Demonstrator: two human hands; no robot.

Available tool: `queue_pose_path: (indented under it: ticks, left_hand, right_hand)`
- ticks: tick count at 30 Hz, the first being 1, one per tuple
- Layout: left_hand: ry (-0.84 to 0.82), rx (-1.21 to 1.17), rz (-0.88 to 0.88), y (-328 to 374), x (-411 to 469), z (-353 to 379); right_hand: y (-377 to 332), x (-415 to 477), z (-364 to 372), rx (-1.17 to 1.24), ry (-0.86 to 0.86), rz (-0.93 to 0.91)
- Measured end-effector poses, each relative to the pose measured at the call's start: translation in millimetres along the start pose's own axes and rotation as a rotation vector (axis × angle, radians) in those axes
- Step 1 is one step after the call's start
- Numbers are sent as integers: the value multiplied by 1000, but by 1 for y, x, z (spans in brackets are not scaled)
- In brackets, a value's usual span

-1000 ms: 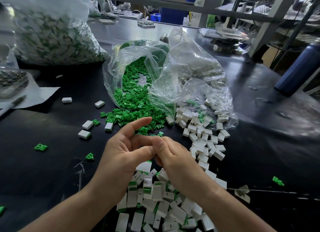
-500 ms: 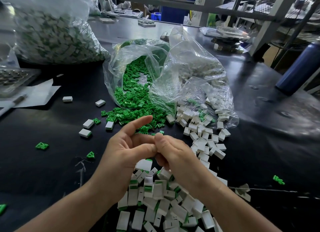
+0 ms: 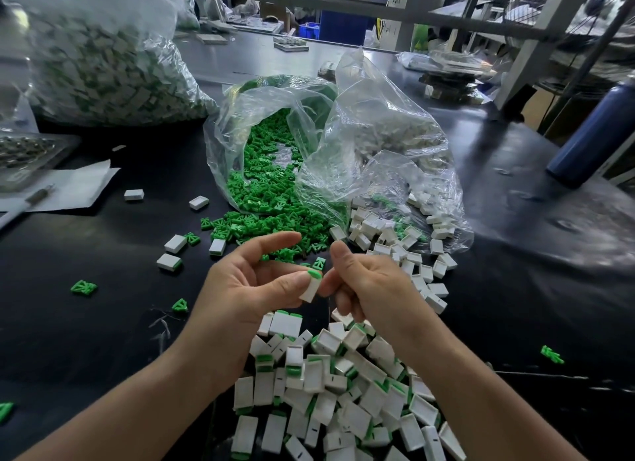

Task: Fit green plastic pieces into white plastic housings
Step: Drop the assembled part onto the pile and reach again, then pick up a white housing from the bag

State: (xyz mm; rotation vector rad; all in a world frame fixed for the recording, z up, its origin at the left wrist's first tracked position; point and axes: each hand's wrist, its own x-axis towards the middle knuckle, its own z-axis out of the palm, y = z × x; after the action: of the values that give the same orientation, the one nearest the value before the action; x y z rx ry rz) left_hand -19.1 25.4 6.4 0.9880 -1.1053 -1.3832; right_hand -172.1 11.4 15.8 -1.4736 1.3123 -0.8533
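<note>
Head view: left grip (image 3: 248, 288) pinches a green-capped white housing (image 3: 311, 289); right grip (image 3: 374, 288) curled beside it, empty.

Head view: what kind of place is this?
Most likely a factory assembly bench for small plastic parts. Clear bulk bags spill green pieces and white housings onto a black worktable, a heap of fitted housings lies in front, and metal racking stands behind.

Curled fingers of the right hand (image 3: 371, 288) hide its palm; the far-left bag (image 3: 103, 65) is blurred.
</note>
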Motion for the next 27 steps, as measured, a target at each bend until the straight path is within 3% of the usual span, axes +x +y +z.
queue_pose_path:
  ticks: [4, 12, 20, 27]
  left_hand:
    - [-81, 98, 53, 3, -6, 5]
    - [43, 98, 47, 1, -1, 3]
    - [75, 96, 29, -2, 1, 4]
    - [97, 93, 18, -3, 3, 2]
  right_hand:
    - [6, 8, -15, -173, 183, -28]
    - [22, 25, -47, -535, 500, -107]
    - [37, 38, -34, -971, 425, -173]
    - [44, 42, -34, -1068, 353, -124]
